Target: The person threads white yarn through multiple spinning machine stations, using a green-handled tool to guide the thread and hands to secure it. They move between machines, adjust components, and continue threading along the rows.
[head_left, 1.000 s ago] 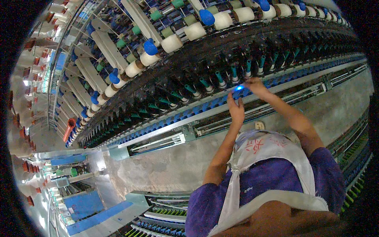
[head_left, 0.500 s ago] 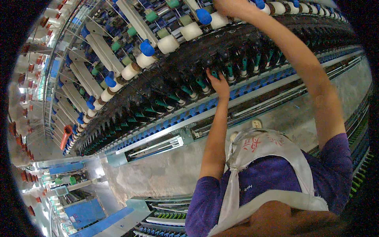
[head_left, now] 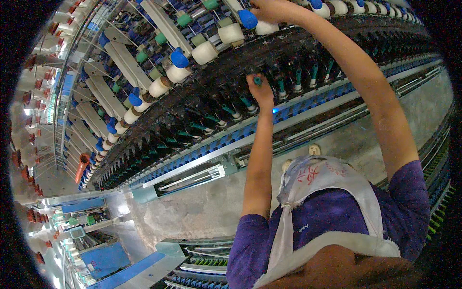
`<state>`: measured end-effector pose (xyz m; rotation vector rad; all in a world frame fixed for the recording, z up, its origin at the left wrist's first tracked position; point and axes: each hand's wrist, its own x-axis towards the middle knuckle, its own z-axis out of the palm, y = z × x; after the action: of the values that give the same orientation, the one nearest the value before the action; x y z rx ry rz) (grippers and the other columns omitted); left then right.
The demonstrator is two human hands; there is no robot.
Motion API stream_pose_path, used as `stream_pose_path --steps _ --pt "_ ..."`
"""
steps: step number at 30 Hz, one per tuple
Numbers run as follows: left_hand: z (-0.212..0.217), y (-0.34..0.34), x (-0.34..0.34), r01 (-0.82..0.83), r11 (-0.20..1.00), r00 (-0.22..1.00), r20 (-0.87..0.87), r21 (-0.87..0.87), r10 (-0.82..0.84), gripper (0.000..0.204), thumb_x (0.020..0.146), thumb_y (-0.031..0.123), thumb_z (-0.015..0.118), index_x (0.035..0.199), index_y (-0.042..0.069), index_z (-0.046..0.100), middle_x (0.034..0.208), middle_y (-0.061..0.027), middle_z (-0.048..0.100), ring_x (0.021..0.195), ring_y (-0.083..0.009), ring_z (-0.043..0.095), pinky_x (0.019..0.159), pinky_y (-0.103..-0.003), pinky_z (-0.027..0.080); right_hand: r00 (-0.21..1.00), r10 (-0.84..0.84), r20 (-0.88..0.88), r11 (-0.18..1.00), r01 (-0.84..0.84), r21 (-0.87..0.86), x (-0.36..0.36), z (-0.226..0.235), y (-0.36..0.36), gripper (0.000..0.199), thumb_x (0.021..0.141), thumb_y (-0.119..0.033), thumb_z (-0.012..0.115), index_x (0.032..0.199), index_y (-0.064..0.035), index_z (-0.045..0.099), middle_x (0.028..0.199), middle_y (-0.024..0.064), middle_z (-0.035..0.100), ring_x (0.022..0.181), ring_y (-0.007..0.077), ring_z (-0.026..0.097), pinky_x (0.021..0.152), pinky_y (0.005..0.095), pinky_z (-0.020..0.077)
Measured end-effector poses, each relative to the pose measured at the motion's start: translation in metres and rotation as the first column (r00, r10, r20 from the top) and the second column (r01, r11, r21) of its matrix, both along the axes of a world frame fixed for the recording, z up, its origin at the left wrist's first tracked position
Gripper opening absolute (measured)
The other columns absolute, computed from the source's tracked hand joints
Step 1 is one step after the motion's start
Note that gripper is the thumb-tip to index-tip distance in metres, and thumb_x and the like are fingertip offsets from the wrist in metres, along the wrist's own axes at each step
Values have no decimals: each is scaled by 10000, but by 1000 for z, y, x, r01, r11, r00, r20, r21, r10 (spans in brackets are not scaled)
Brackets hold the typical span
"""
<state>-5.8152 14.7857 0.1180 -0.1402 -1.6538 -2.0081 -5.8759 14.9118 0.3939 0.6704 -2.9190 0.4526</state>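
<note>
My left hand is closed round the upper end of a teal spinning bobbin in the spindle row. Its fingers curl about the tube, whose tip shows between them. More teal bobbins stand in their places along the row on both sides. At the top edge, my right hand reaches over the white rollers, beside a blue knob. Its fingers are drawn together by the knob; whatever is in them is too small to make out. A white roller lies just below this hand.
White rollers and grey arms line the spinning frame. A small blue light glows on the rail below the bobbins. An orange tube sticks out at the far left. Another machine stands behind, across the grey floor.
My left hand has closed round the bobbin, its fingers previously spread beside it. My right hand has shifted left towards the blue knob. The blue light has appeared on the rail.
</note>
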Motion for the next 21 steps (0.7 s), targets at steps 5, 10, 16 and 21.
stream_pose_path --steps 5,10,16,21 --pt "134 -16 63 58 953 993 -81 -296 -85 293 856 135 558 1097 48 415 703 -28 489 598 -113 479 540 -225 413 999 -31 40 1000 31 -2 5 -3 5 307 827 -153 463 595 48 473 543 152 379 506 279 398 552 439 352" --pt "132 -34 91 338 941 941 35 7 -338 281 908 313 482 1067 85 440 597 -21 445 417 -90 386 384 -228 329 995 4 -99 984 -22 -180 13 -1 8 310 817 -166 490 566 13 463 580 135 401 552 260 420 570 432 356" --pt "83 -49 92 213 653 811 241 727 -534 383 921 434 399 985 65 481 606 -25 416 478 -110 335 446 -281 285 689 8 -724 789 -449 -419 41 -50 24 117 754 -102 566 688 -10 537 633 128 497 586 267 470 596 414 414" --pt "68 -52 102 186 574 767 247 797 -592 414 912 469 391 979 72 484 621 -15 387 493 -104 299 467 -287 270 826 175 -535 790 -442 -424 124 -151 18 157 821 -155 575 767 -12 538 688 93 498 678 259 491 621 355 420"
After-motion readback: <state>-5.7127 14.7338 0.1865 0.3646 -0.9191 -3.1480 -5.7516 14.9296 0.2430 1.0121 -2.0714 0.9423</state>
